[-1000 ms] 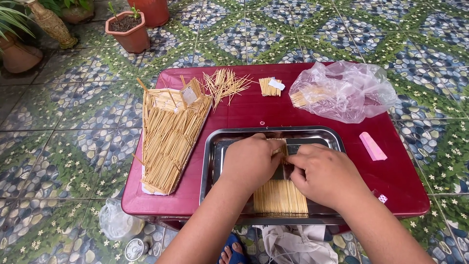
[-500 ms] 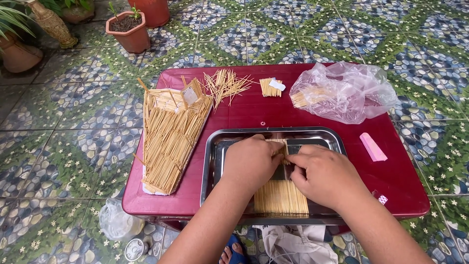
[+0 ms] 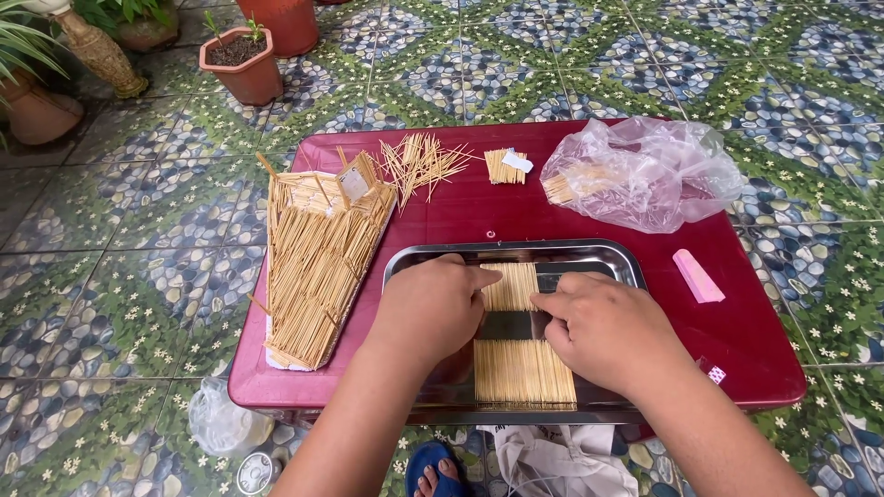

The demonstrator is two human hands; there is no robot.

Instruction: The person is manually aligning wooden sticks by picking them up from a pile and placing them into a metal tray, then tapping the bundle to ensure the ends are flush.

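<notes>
My left hand (image 3: 431, 311) and right hand (image 3: 603, 329) meet over the steel tray (image 3: 599, 260) — fingers of both pinching the upper toothpick bundle (image 3: 512, 287) between them, the lower bundle (image 3: 523, 372) lying loose.

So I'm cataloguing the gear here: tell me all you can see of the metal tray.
The tray is a shallow rectangular pan of shiny steel with rounded corners and a raised rim. It lies flat on the red table, near its front edge. Two neat rows of sticks lie inside, and the left hand and right hand rest in it.
</notes>
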